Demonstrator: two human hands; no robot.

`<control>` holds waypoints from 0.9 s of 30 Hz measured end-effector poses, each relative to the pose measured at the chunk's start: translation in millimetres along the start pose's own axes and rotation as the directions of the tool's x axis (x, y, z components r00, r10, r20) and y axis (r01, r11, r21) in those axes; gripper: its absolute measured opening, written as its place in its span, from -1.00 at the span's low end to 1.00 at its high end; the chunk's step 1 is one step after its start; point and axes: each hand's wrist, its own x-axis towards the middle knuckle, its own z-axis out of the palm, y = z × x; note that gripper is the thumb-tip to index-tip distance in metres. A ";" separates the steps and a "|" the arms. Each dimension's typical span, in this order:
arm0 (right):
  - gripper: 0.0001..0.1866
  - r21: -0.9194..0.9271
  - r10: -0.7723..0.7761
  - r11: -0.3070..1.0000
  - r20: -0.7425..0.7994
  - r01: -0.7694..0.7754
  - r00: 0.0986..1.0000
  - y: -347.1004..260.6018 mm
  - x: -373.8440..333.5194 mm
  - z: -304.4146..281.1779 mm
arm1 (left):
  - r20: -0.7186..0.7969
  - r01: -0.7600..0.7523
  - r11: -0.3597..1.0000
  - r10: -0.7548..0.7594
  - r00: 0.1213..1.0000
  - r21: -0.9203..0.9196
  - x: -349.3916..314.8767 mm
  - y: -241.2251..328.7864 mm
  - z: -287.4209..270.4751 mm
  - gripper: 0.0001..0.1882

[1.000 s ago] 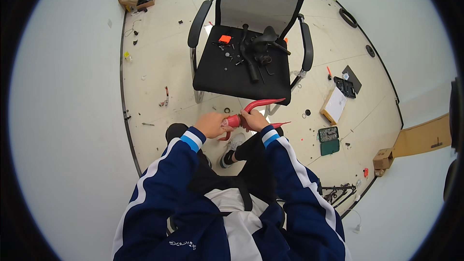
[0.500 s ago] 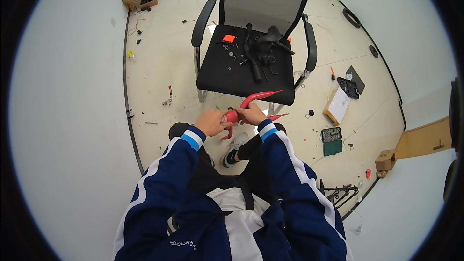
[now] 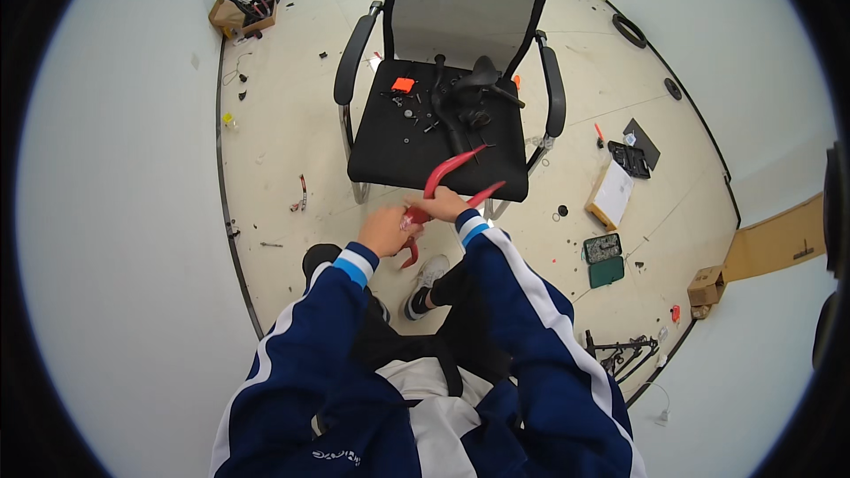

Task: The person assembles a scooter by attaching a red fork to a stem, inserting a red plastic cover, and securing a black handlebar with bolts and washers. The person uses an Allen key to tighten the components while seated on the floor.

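Note:
A glossy red forked part with curved, tapering arms is held between my hands, in front of the chair seat; it looks like a small bike frame or fork. My left hand is closed around its near end, where a clear wrap or tape seems to show. My right hand grips it farther along, close to where the two long arms split. One arm's tip reaches over the front of the black seat. A shorter curved red end hangs below my left hand. My fingers hide the middle of the part.
The black mesh office chair holds a bike saddle, a dark bent bar, an orange piece and small hardware. On the floor at right lie a tool case, a white-topped box and a green case.
The red part has swung so its long arms point more upward, and it has shifted slightly left with both hands. The whole view has moved a little.

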 end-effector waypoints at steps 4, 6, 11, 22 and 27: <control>-0.21 -0.336 -0.011 0.942 -0.069 -0.012 0.998 -19.2 0.8 13.0 | -0.018 0.032 0.977 -0.037 0.999 -0.212 -12.0 -3.7 15.0 -0.60; -0.35 -0.440 -0.106 0.897 -0.131 0.038 0.986 -24.2 5.2 25.2 | -0.001 0.082 0.959 -0.086 0.996 -0.272 -17.0 -3.3 14.1 -0.61; -0.58 -0.525 -0.245 0.847 -0.243 0.086 0.939 -32.6 9.8 53.5 | 0.023 0.093 0.927 -0.091 0.996 -0.364 -23.1 -17.9 0.3 -0.62; -0.68 -0.583 -0.522 0.732 -0.149 0.351 0.840 -57.8 34.2 76.9 | -0.165 0.160 0.924 -0.228 0.960 -0.347 -32.0 -39.2 -0.7 -0.59; -0.55 -0.642 -0.400 0.726 -0.101 0.247 0.911 -69.6 59.7 57.1 | -0.166 0.103 0.926 -0.173 0.971 -0.362 1.1 -57.1 -4.3 -0.63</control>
